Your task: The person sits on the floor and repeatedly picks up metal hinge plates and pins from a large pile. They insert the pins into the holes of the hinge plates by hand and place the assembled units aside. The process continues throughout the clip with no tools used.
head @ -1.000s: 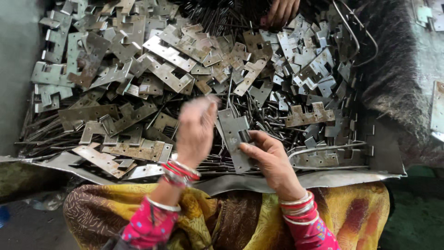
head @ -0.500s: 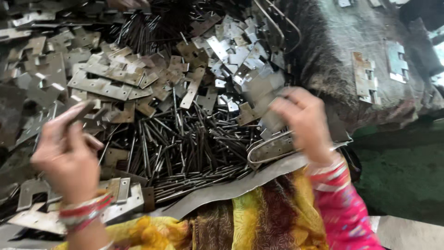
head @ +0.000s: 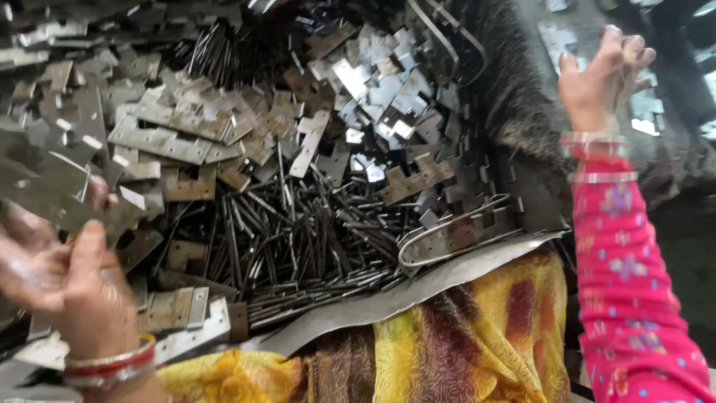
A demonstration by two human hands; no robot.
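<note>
Two hands: left hand [head: 71,287] fingers pinching hinge plate [head: 63,195]; right hand [head: 600,78] fingers loosely curled, empty, above dark cloth [head: 514,104].

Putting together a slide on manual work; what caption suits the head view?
Left hand grips a flat metal plate over piled hinge plates and pins; right hand reaches away.

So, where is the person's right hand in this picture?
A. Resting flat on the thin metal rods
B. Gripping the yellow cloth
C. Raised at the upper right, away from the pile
C: the right hand is lifted at the upper right, beyond the dark fuzzy cloth, clear of the rods.
</note>
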